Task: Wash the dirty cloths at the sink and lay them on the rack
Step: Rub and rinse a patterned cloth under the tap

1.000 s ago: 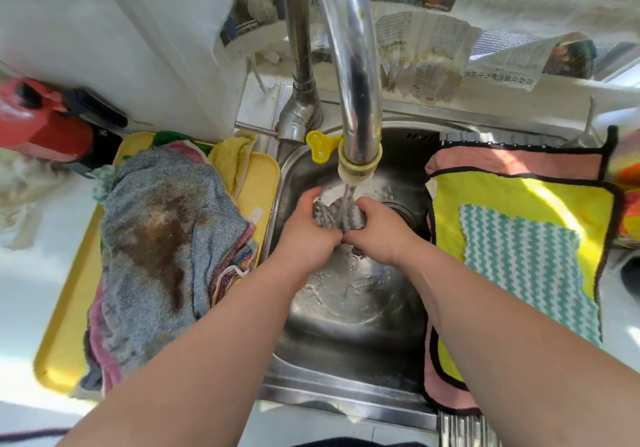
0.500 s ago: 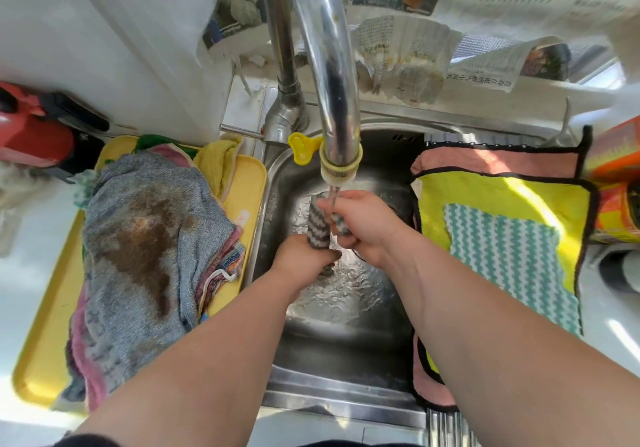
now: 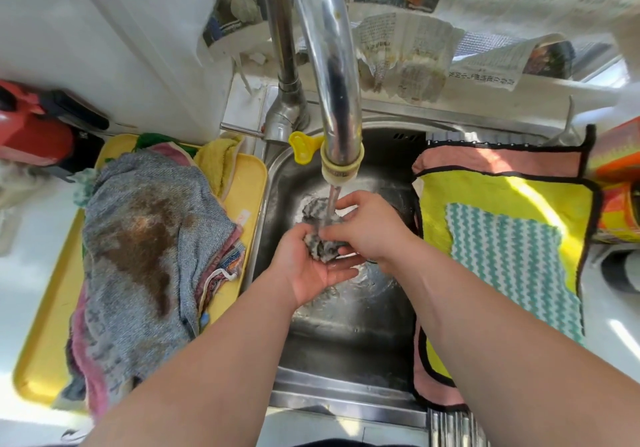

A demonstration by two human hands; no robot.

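Shifting from wringing to rubbing the striped cloth [image 3: 313,209] under the tap [image 3: 332,65], with left hand [image 3: 308,270] flat beneath and right hand [image 3: 370,228] pinching it, washing still unfinished.

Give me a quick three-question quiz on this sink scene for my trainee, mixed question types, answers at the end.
1. True or false: water from the faucet falls on the striped cloth between the left hand and right hand.
2. The stained grey towel lies on: A) the yellow tray; B) the windowsill; C) the floor.
3. Fill in: right of the sink, the ___ zigzag cloth lies atop the yellow cloth.
Key: 1 true; 2 A; 3 teal.
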